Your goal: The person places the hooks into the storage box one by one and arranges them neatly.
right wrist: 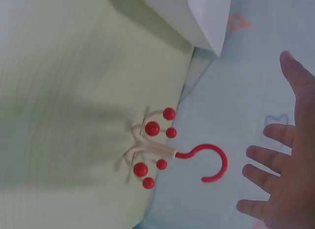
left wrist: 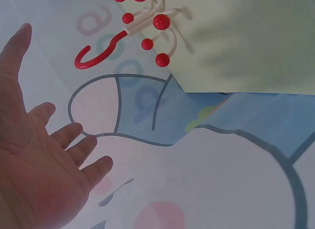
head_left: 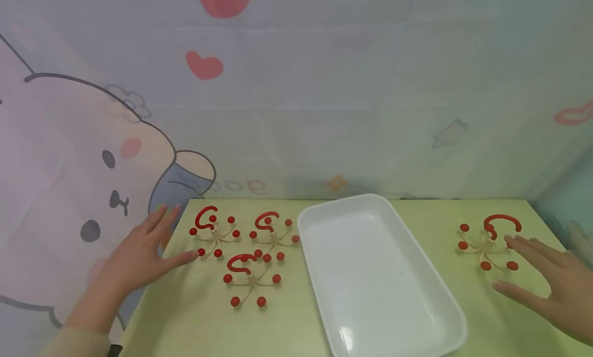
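Note:
My left hand (head_left: 139,256) hovers at the table's left edge, fingers spread and holding nothing. Closest to its thumb stands a cream multi-arm hook rack (head_left: 215,234) with red ball tips and a red curved hook on top; the left wrist view shows this rack (left wrist: 142,26) too. Two matching racks stand nearby, one to its right (head_left: 273,237) and one nearer the front (head_left: 252,280). On the table's right side is another such rack (head_left: 484,248). My right hand (head_left: 551,282) is beside it with fingers extended, nothing in its grasp. The right wrist view shows that rack (right wrist: 155,147) apart from the fingers.
A white rectangular tray (head_left: 370,274) lies between the left group of racks and the right one. The pale yellow-green table (head_left: 287,331) ends at a printed cloth backdrop (head_left: 324,115) with a cartoon bear on the left.

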Demonstrator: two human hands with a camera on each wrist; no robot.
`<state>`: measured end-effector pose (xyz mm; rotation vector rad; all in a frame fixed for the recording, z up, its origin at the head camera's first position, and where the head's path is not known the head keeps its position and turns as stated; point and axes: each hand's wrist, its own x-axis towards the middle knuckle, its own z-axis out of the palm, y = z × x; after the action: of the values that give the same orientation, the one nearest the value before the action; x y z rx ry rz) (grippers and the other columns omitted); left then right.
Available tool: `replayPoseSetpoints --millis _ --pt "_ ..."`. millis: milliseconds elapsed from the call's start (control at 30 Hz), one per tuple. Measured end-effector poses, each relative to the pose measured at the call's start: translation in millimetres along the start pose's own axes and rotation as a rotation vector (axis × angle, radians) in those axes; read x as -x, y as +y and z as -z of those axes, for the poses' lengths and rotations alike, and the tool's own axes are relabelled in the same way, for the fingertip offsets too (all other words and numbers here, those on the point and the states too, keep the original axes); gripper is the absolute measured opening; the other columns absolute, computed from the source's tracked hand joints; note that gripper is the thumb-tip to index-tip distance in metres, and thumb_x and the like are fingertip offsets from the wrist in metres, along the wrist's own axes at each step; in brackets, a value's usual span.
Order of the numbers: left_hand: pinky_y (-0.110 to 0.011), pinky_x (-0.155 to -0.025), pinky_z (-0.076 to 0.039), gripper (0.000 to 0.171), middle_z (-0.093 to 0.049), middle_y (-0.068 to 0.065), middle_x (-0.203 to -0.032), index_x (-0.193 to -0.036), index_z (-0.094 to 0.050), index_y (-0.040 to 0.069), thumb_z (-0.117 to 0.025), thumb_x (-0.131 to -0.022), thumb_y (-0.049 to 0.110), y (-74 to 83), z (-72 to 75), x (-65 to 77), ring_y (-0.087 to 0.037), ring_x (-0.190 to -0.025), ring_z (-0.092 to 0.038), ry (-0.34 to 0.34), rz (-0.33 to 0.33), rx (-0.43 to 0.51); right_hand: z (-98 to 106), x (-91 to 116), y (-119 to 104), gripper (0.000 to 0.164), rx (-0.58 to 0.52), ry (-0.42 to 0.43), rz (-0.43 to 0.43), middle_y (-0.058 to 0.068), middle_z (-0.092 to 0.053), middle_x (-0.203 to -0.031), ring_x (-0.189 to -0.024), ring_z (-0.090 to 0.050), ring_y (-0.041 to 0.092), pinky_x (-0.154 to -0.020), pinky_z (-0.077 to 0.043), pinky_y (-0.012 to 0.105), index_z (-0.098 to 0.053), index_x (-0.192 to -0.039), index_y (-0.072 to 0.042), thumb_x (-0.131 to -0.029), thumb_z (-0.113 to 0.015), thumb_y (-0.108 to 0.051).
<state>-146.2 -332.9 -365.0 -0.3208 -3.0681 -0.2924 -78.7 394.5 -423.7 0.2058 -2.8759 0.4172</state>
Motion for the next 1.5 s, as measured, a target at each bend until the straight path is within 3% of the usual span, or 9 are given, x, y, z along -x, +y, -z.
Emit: replayPoseSetpoints --millis 133,233,467,633,800,1067,1300,1400,1500 --pt "-0.078 -0.115 -0.033 0.118 -0.021 -0.032 -0.172 -0.173 -0.015 0.016 -0.076 -0.088 0.070 -1.5 4.2 -8.5 -0.063 -0.148 -0.031 -0.012 -0.020 -0.005 -2 1 -6 0.094 -0.105 -0.044 0.018 0.038 -0.046 -0.152 -0.141 -0.036 0.062 -0.103 -0.027 0.086 -0.037 -0.167 -0.015 -0.091 -0.086 -0.041" --pt "-0.079 -0.113 -0.034 0.118 -0.021 -0.032 -0.172 -0.173 -0.014 0.017 -0.075 -0.088 0.071 -3.7 6.9 -12.7 -0.062 -0.148 -0.032 -0.023 -0.027 -0.015 -4 0 -10 0.086 -0.159 -0.069 0.028 0.032 -0.052 -0.151 -0.131 -0.046 0.056 -0.097 -0.037 0.079 -0.043 -0.164 -0.018 -0.091 -0.086 -0.037" --pt "-0.083 -0.108 -0.035 0.116 -0.018 -0.028 -0.174 -0.173 -0.012 0.021 -0.074 -0.090 0.071 -9.0 12.6 -18.8 -0.063 -0.149 -0.030 -0.058 -0.008 0.021 -5 -9 -15 0.070 -0.164 -0.139 0.023 0.019 -0.063 -0.146 -0.118 -0.060 0.042 -0.088 -0.052 0.062 -0.057 -0.155 -0.017 -0.094 -0.084 -0.039" --pt "-0.086 -0.105 -0.035 0.118 -0.018 -0.028 -0.174 -0.173 -0.012 0.019 -0.076 -0.089 0.070 -14.0 14.9 -24.2 -0.065 -0.147 -0.030 -0.081 -0.003 0.040 -5 -15 -16 0.063 -0.171 -0.210 0.027 0.016 -0.071 -0.134 -0.108 -0.070 0.016 -0.079 -0.058 0.042 -0.062 -0.149 -0.013 -0.095 -0.082 -0.039" --pt "-0.084 -0.109 -0.033 0.122 -0.022 -0.027 -0.173 -0.173 -0.016 0.016 -0.079 -0.084 0.072 -15.7 16.0 -27.6 -0.060 -0.151 -0.028 -0.095 0.010 0.074 -14 -20 -18 0.060 -0.256 -0.279 0.026 0.015 -0.065 -0.145 -0.110 -0.065 -0.007 -0.080 -0.061 0.027 -0.060 -0.151 -0.013 -0.099 -0.078 -0.036" --pt "-0.084 -0.109 -0.033 0.128 -0.027 -0.028 -0.171 -0.172 -0.020 0.017 -0.083 -0.077 0.075 -20.6 13.6 -33.2 -0.059 -0.151 -0.029 -0.112 0.002 0.096 -27 -22 -20 0.056 -0.391 -0.440 -0.042 0.013 -0.064 -0.148 -0.111 -0.065 -0.010 -0.080 -0.057 0.024 -0.054 -0.155 -0.012 -0.108 -0.066 -0.039" --pt "-0.084 -0.109 -0.034 0.126 -0.033 -0.028 -0.169 -0.171 -0.025 0.015 -0.084 -0.076 0.074 -22.8 9.8 -36.3 -0.058 -0.150 -0.032 -0.119 0.015 0.117 -40 -25 -18 0.055 -0.691 -0.583 -0.075 0.032 -0.056 -0.150 -0.110 -0.064 -0.012 -0.086 -0.064 0.029 -0.047 -0.153 0.009 -0.112 -0.059 -0.025" --pt "-0.082 -0.109 -0.036 0.123 -0.036 -0.028 -0.167 -0.169 -0.029 0.013 -0.084 -0.077 0.073 -21.9 6.8 -38.2 -0.057 -0.149 -0.034 -0.109 0.011 0.135 -44 -27 -18 0.056 -0.780 -0.646 -0.132 0.037 -0.054 -0.149 -0.111 -0.070 0.000 -0.086 -0.066 0.037 -0.044 -0.153 0.012 -0.111 -0.059 -0.023" --pt "-0.080 -0.108 -0.039 0.119 -0.039 -0.028 -0.165 -0.167 -0.032 0.010 -0.085 -0.078 0.070 -22.0 3.4 -40.6 -0.056 -0.146 -0.038 -0.092 0.008 0.159 -47 -29 -19 0.060 -0.759 -0.683 -0.213 0.034 -0.056 -0.148 -0.118 -0.072 0.020 -0.088 -0.066 0.043 -0.046 -0.154 0.009 -0.110 -0.061 -0.030"
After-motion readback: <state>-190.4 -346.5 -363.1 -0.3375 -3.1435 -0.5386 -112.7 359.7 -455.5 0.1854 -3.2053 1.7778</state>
